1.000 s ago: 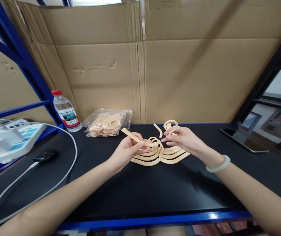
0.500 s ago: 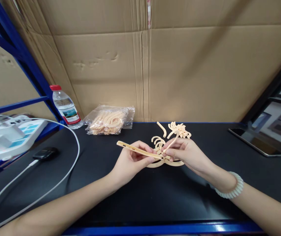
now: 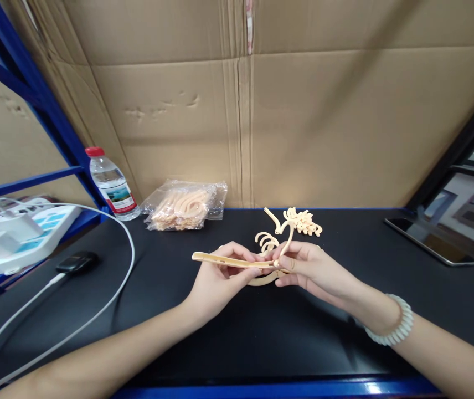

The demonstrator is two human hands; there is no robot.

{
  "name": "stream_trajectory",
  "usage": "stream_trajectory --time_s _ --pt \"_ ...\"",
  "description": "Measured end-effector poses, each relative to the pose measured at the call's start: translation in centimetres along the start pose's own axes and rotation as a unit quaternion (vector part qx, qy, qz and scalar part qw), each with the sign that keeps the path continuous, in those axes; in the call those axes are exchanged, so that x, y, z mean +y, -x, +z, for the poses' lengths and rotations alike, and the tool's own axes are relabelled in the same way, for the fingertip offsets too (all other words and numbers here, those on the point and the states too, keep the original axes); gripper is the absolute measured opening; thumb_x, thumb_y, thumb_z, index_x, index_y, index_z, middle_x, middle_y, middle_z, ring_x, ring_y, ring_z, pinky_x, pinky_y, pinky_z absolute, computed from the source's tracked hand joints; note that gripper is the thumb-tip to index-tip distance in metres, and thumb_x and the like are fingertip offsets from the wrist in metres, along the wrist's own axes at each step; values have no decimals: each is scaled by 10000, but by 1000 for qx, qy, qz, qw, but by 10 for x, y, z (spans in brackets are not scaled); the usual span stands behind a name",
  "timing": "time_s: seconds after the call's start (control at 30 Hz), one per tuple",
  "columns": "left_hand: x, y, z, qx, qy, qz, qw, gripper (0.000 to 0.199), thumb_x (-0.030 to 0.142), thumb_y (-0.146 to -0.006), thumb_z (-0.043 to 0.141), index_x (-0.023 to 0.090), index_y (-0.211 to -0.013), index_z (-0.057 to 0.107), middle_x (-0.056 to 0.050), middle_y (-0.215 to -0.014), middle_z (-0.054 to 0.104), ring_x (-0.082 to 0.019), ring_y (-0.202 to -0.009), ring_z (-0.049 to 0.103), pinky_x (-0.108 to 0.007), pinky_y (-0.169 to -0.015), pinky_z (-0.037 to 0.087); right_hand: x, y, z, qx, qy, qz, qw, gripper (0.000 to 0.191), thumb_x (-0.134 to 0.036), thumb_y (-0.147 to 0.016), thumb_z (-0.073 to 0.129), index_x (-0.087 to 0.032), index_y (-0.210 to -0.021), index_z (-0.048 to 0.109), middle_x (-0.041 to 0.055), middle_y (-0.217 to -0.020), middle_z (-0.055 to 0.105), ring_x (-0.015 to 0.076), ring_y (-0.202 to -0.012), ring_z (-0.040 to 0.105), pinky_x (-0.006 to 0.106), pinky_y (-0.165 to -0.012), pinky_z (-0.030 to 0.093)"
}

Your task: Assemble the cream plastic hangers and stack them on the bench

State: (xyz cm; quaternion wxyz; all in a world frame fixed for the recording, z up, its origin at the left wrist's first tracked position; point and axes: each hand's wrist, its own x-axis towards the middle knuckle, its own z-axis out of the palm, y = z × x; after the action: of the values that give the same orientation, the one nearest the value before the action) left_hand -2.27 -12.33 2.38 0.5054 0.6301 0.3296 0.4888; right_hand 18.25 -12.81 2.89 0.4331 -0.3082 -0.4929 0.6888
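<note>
My left hand [image 3: 224, 274] pinches a long, flat, pale wooden strip [image 3: 216, 259] with small slots, held nearly level. My right hand [image 3: 303, 266] grips a thin curved wooden piece [image 3: 288, 241], its lower end touching the strip's right end; whether it sits in a slot I cannot tell. Behind and below the hands lie curved, rib-like wooden pieces [image 3: 267, 241], partly hidden by the fingers. Farther back are a heap of small wooden pieces [image 3: 303, 220] and a single bent wooden piece [image 3: 272, 218].
A clear plastic bag of wooden pieces [image 3: 185, 205] lies at the back, beside a water bottle [image 3: 114, 185] with a red cap. At left are a white power strip [image 3: 25, 238], a black adapter [image 3: 77, 262] and a looping white cable [image 3: 131, 249]. A phone-like device [image 3: 430, 241] rests at right.
The curved piece in my right hand has come against the strip's right end. The strip has turned slightly and my right hand has shifted a little lower.
</note>
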Motion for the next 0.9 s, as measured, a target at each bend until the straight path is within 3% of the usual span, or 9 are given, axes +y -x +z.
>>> stream_trajectory --time_s 0.27,0.57,0.77,0.9 --pt "3 6 3 1 -43 27 999 162 241 -764 760 153 -775 625 -75 -866 748 -226 -857 737 -312 -743 608 -1 3 1 -31 -18 17 999 142 -232 -805 761 -140 -861 668 52 -937 680 152 -879 676 272 -774 577" --pt "2 6 2 -8 -110 117 987 112 160 -778 735 165 -741 629 -59 -852 771 -190 -855 734 -275 -751 594 5 1 1 -41 -26 7 999 179 -247 -779 786 -149 -833 647 36 -879 692 145 -796 692 288 -774 574" --pt "3 10 4 2 -112 89 990 132 219 -779 743 170 -736 629 -73 -838 761 -223 -840 734 -316 -734 588 10 1 5 -21 -31 -8 999 199 -261 -747 811 -150 -798 654 22 -811 693 124 -739 689 235 -704 573" --pt "2 12 5 9 -135 96 986 133 223 -769 751 173 -729 635 -70 -818 756 -222 -821 733 -319 -743 583 11 1 4 -10 -24 4 1000 240 -276 -709 838 -148 -758 641 6 -758 678 129 -678 692 268 -697 587"
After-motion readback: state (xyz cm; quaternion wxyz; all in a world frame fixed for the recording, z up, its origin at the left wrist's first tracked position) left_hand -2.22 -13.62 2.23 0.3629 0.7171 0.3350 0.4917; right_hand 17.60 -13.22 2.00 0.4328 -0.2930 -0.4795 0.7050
